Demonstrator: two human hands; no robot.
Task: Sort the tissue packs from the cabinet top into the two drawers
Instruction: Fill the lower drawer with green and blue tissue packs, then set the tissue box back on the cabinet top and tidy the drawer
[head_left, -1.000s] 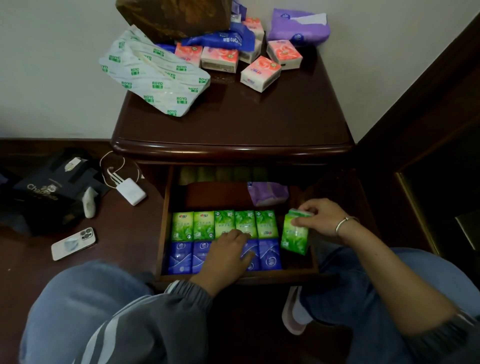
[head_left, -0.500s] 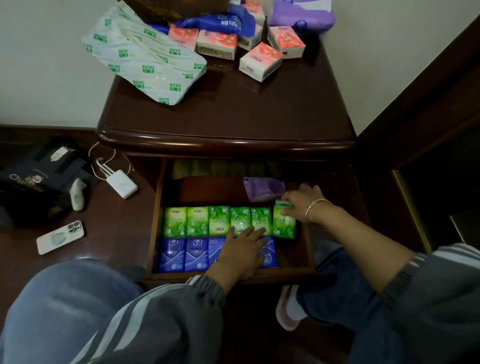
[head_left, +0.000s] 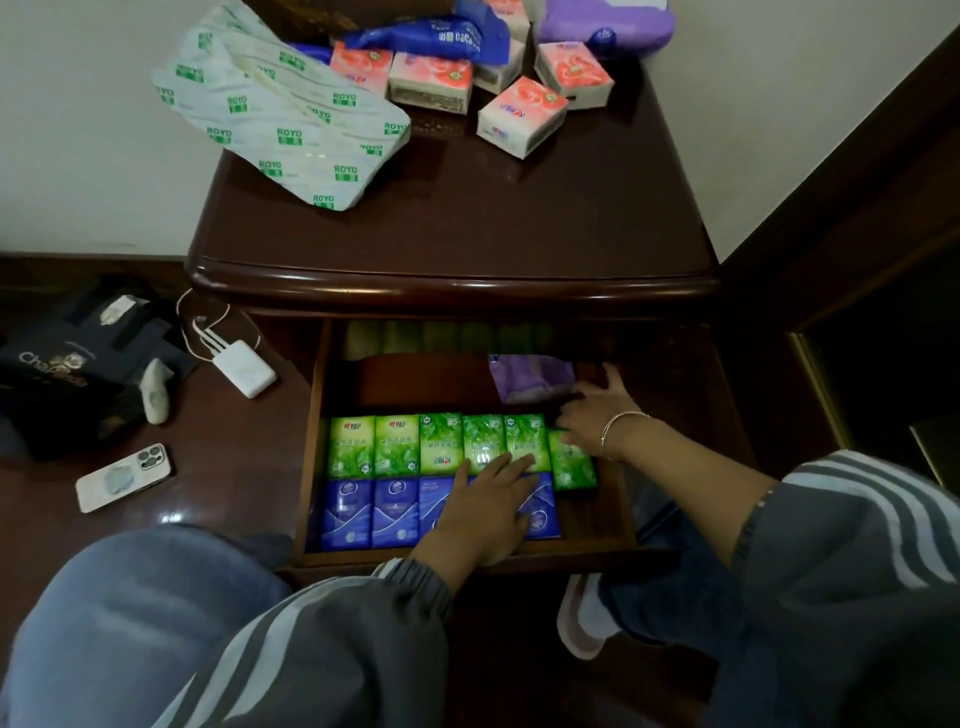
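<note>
The lower drawer is pulled out. It holds a row of green tissue packs, a row of blue packs in front, and a purple pack at the back. My left hand lies flat on the blue and green rows with its fingers spread. My right hand rests on the far end of the last green pack at the row's right end, thumb held apart. On the cabinet top lie several pink packs, a large ROYO pack, a blue pack and a purple pack.
On the floor to the left lie a phone, a white charger with cable and a dark bag. My knees frame the drawer front, with a pink slipper below it. Dark wooden furniture stands at the right.
My right hand carried the green pack to the right end of the green row and set it down flat. My left hand slid slightly forward over the packs.
</note>
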